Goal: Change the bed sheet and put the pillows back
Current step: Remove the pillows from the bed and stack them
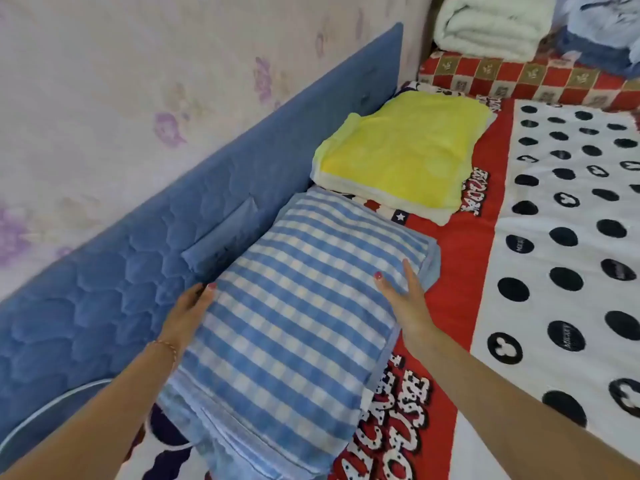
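The left hand (188,311) and right hand (403,296) press flat, fingers straight, on either side of the blue checked pillow (294,306), which lies between them on the bed sheet (554,237). Beyond this grip lies the yellow pillow (405,150), against the blue headboard (138,254).

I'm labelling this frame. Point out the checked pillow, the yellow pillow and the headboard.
checked pillow (294,299), head view, middle of its top face.
yellow pillow (405,147), head view, middle of its top.
headboard (194,216), head view, quilted front.
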